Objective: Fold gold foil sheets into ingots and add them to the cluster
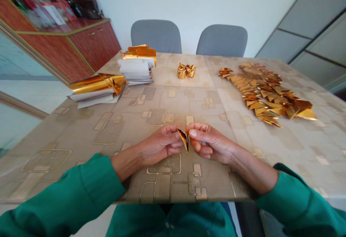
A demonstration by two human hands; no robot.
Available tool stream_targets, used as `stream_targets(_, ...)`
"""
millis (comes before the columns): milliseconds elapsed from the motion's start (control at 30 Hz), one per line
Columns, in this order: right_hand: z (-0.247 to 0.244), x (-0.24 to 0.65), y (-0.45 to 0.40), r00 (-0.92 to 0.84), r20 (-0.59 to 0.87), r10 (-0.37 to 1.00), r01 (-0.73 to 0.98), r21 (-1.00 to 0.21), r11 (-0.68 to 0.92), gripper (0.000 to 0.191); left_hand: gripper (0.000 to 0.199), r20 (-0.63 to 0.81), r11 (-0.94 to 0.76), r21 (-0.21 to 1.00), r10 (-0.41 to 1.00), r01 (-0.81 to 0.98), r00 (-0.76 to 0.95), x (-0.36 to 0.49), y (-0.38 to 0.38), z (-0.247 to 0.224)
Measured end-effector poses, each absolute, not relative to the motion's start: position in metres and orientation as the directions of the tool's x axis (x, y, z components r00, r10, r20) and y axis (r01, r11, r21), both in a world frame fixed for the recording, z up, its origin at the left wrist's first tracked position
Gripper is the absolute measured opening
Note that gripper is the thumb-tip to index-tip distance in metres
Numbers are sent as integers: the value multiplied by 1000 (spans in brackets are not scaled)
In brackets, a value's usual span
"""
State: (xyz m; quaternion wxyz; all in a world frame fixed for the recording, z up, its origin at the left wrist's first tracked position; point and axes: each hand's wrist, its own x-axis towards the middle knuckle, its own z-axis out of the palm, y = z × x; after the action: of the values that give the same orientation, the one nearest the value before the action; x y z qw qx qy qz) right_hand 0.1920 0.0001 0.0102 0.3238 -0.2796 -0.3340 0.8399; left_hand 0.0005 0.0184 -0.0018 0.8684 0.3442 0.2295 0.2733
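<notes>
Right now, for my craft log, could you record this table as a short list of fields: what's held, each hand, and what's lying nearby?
Held: folded gold foil piece
Left hand: pinching it
Right hand: pinching it
Nearby: folded gold triangles; two gold paper ingots; gold-backed paper stack; second gold-backed paper stack

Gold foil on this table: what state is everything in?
Left hand, pinching the folded gold foil piece.
Right hand, pinching that piece too.
Folded foil shapes, two, standing side by side.
Gold foil triangles, piled in a long overlapping row.
Foil-backed paper stacks, two, unfolded.
</notes>
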Motion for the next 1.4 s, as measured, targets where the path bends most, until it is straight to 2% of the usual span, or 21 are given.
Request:
stream_targets(133,11,192,0,-651,-253,715,-348,-739,-578,24,21,-222,630,706,629,-322,745,-2,20,-7)
stream_targets(500,9,194,0,-657,-243,714,-328,-761,-560,24,26,-200,665,664,599,-342,775,-1,18,-2)
stream_targets(767,13,191,0,-655,-226,721,-376,-730,-571,26,20,-213,656,637,654,-404,726,1,15,1)
stream_targets(967,8,189,1,-645,-219,732,-417,-703,-577,23,19,-241,719,516,644,-467,726,4,12,3)
stream_targets(1133,2,186,0,-627,-216,748,-437,-697,-568,22,22,-232,694,456,698,-558,678,6,10,4)
stream_targets(1200,0,185,0,-626,-201,753,-447,-699,-559,20,24,-215,669,458,722,-585,657,6,9,4)
stream_targets(1300,0,185,0,-635,-203,745,-451,-686,-571,17,15,-188,637,487,744,-597,641,5,9,4)
stream_targets(1400,1,186,0,-655,-209,726,-449,-665,-597,16,14,-186,612,534,758,-583,625,5,8,4)
